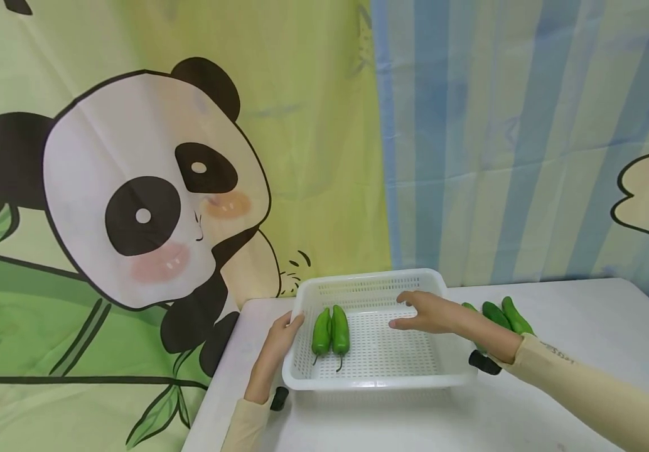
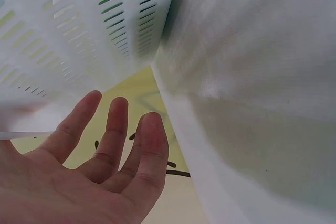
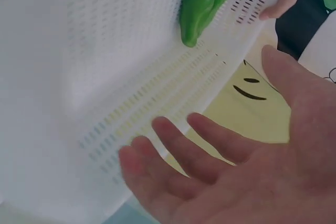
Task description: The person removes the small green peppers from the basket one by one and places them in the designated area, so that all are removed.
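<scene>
A white perforated plastic basket sits on the white table. Two green peppers lie side by side in its left part, stems toward the near rim. My left hand holds the basket's left rim, thumb over the edge; the left wrist view shows its other fingers loosely extended outside the wall. Over the basket's right half hovers my right hand, fingers spread and holding nothing. In the right wrist view its palm faces the basket interior, with one pepper visible beyond the fingertips.
Several green vegetables lie on the table right of the basket, partly hidden by my right forearm. Behind the table hangs a printed curtain with a panda. A dark wrist strap piece shows at the right wrist.
</scene>
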Demonstrator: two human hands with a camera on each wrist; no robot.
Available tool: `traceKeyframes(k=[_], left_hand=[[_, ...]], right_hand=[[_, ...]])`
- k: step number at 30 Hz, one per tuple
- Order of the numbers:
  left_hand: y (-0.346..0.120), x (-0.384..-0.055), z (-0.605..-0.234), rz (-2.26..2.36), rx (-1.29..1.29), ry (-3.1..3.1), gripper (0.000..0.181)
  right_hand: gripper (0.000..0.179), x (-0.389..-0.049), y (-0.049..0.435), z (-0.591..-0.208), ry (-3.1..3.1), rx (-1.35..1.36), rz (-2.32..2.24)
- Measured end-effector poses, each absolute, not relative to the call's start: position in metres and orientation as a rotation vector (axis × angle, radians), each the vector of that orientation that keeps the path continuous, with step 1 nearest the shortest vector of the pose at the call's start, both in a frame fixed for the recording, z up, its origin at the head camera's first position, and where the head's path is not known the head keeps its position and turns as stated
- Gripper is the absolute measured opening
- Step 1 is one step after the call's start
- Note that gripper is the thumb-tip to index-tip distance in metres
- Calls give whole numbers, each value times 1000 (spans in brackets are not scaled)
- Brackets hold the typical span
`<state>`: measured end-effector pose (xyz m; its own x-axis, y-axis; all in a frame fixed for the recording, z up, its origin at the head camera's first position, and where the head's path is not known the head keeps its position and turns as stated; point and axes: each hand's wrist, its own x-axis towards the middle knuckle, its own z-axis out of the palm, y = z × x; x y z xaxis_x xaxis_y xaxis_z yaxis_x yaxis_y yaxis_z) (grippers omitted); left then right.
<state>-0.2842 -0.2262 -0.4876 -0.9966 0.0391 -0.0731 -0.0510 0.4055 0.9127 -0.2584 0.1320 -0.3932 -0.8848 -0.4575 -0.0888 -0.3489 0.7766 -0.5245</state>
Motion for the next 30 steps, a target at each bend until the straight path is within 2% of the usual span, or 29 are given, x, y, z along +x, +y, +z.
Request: traceKeyframes(k=[12,20,30], left_hand=[[-226,-283,-486,1653,9,2583,59],[-230,-284,-484,1627,-38,2609,57],[-226,-286,-487,1631,-33,2596,56]], right_hand=[[54,-274,84,-402,2658,-583,-639],[53,-287,53,-400,2545,-648,-653],[60,-299,32,-413,2466,-493,-718]])
